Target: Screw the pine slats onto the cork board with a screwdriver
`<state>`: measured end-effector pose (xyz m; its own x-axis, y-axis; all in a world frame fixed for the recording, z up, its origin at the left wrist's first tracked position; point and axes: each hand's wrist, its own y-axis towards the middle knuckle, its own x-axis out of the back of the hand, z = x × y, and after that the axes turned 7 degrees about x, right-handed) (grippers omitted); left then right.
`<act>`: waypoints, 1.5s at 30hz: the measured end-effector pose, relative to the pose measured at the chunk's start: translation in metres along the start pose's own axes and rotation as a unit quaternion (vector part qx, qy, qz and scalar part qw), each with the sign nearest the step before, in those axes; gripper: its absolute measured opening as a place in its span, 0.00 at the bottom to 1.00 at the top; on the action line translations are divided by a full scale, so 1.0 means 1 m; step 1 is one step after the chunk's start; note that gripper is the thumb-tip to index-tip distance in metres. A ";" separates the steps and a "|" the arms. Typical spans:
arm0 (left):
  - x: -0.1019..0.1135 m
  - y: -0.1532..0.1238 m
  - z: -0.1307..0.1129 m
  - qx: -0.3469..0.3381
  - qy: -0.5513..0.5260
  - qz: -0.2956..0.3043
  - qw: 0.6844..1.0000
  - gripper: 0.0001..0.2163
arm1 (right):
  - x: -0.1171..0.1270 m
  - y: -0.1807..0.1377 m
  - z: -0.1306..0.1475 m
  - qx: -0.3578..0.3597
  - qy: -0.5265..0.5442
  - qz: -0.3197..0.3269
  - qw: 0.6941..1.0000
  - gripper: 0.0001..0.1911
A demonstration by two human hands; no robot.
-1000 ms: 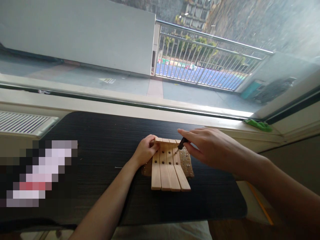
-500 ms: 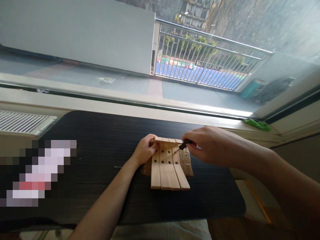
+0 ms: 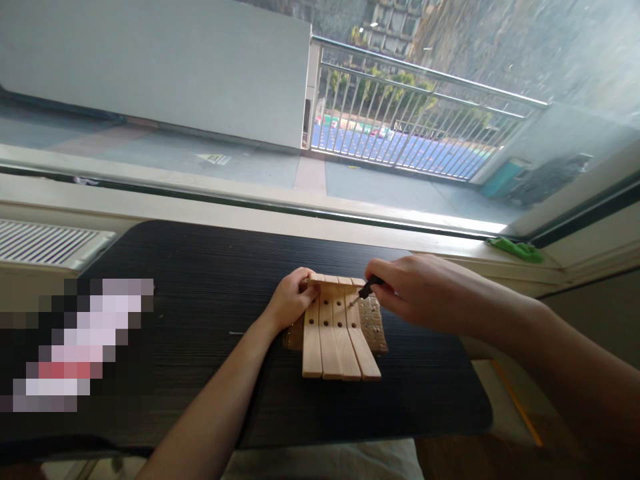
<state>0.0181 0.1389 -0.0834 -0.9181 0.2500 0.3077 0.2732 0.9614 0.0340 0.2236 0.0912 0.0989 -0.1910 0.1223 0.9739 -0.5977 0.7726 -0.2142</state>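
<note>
A small pale wooden slatted piece (image 3: pixel 342 353), its slats side by side with rows of dark round holes, rests on the black table. My left hand (image 3: pixel 294 297) is closed on its upper left edge, the thumb lying on the face of the slats. My right hand (image 3: pixel 400 287) grips a dark-handled screwdriver (image 3: pixel 367 289) at the right of the piece. The tip slants down and left to the rightmost slat, meeting it at the upper row of holes. Beneath the wood lies a worn brown board (image 3: pixel 374 328), partly covered; it looks like cardboard.
The black table (image 3: pixel 200 267) stands against a window sill (image 3: pixel 240 215). A thin metal rod (image 3: pixel 237 333) lies left of my left forearm. A blurred-out object (image 3: pixel 95 333) is on the table's left. On the sill at right sits a green cloth (image 3: pixel 517 249).
Almost nothing differs. The whole view has shifted very slightly; both hands, the screwdriver and the wooden piece keep their places relative to each other.
</note>
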 end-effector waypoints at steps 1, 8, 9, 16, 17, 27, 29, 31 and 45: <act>0.000 0.000 0.000 0.000 0.000 -0.001 1.000 0.05 | 0.000 0.000 0.000 -0.001 -0.001 0.000 1.000 0.10; 0.000 0.000 -0.001 0.001 0.001 0.003 1.000 0.05 | -0.001 0.001 0.000 0.003 -0.008 -0.005 1.000 0.12; 0.000 0.000 -0.001 0.001 0.002 0.003 1.000 0.05 | -0.001 0.001 0.000 0.002 -0.009 -0.006 1.000 0.12; -0.001 0.000 0.000 0.006 -0.005 0.000 1.000 0.05 | -0.002 0.001 -0.002 0.001 -0.019 -0.006 1.000 0.15; -0.001 0.000 -0.001 0.006 -0.005 0.001 1.000 0.05 | -0.002 0.001 -0.002 0.000 -0.019 -0.007 1.000 0.15; -0.001 0.001 0.001 0.002 -0.010 0.003 1.000 0.05 | -0.004 0.001 -0.002 -0.009 -0.019 -0.004 1.000 0.17; -0.001 0.000 0.001 0.000 -0.010 0.003 1.000 0.05 | -0.004 0.002 -0.002 -0.011 -0.019 -0.002 1.000 0.17; -0.001 0.000 0.001 0.000 -0.011 0.003 1.000 0.05 | -0.004 0.002 -0.003 -0.013 -0.020 0.000 1.000 0.16; -0.001 0.000 0.000 0.003 -0.010 0.002 1.000 0.05 | -0.005 0.003 -0.003 -0.018 -0.030 0.003 0.999 0.17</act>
<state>0.0193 0.1386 -0.0837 -0.9226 0.2561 0.2883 0.2750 0.9611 0.0261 0.2253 0.0946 0.0936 -0.2422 0.0906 0.9660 -0.5687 0.7934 -0.2170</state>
